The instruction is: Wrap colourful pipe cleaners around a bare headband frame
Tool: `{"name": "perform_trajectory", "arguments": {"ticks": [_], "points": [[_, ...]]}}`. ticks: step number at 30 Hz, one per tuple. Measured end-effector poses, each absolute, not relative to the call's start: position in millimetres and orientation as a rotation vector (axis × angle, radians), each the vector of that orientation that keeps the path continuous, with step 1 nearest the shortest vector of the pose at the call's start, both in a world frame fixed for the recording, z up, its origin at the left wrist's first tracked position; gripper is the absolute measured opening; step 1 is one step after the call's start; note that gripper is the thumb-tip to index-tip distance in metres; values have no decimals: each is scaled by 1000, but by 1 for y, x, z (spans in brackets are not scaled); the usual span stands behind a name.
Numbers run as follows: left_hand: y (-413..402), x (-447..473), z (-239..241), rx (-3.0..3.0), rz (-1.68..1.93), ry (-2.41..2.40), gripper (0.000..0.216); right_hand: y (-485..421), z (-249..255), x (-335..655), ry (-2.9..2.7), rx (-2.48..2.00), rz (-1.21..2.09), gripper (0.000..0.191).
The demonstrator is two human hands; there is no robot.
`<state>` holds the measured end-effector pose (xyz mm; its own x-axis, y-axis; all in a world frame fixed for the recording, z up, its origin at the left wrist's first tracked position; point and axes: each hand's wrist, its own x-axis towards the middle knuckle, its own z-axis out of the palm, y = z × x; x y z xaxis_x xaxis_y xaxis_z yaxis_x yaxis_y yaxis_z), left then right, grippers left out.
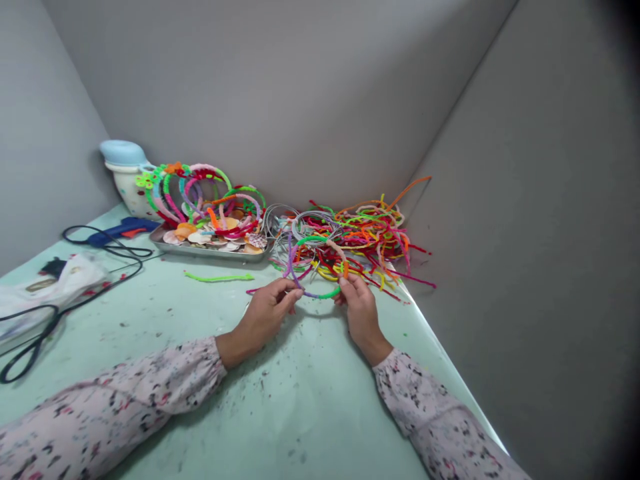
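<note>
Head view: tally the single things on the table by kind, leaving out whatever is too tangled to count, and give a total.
Glue gun with cord: 1
Tray: 1
Jar: 1
Bag: 1
Loose green pipe cleaner: 1
Hoop held in left hand and right hand: 1
Total: 6
Heap and stacked hoops: too tangled to count.

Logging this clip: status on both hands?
Left hand, right hand both pinching the green hoop. Purple pipe cleaner at left fingers. Loose pipe cleaner pile close behind.

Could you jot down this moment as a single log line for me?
left hand: pinches hoop | right hand: pinches hoop's other side | hoop: wrapped green and purple | pipe-cleaner pile: behind hands
</note>
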<state>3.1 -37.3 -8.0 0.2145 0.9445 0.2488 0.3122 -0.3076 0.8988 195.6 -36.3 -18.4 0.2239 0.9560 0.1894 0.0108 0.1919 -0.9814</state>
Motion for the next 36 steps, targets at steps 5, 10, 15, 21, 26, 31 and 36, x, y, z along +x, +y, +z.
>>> {"name": "perform_trajectory", "arguments": {"ticks": [5, 10, 15, 21, 26, 31, 36], "points": [[-36, 5, -5, 1653, 1026, 1205, 19, -39, -20, 195, -1159, -1117, 887, 25], [-37, 5, -3, 1629, 1031, 1214, 19, -43, -19, 192, -1262, -1109, 967, 29], [-35, 4, -5, 1584, 1052, 1185, 20, -44, -20, 191, -1305, -1139, 995, 29], [-33, 4, -6, 1506, 1063, 1162, 22, -43, -25, 191, -1344, -1100, 990, 23], [-32, 2, -7, 1537, 1064, 1195, 23, -44, -27, 191, -1421, -1086, 944, 21], [-31, 1, -10, 1535, 1052, 1231, 23, -47, -27, 191, -1511, -1126, 841, 18], [-28, 1, -14, 1486, 1080, 1215, 24, -50, -24, 191, -1601, -1147, 738, 15]]}}
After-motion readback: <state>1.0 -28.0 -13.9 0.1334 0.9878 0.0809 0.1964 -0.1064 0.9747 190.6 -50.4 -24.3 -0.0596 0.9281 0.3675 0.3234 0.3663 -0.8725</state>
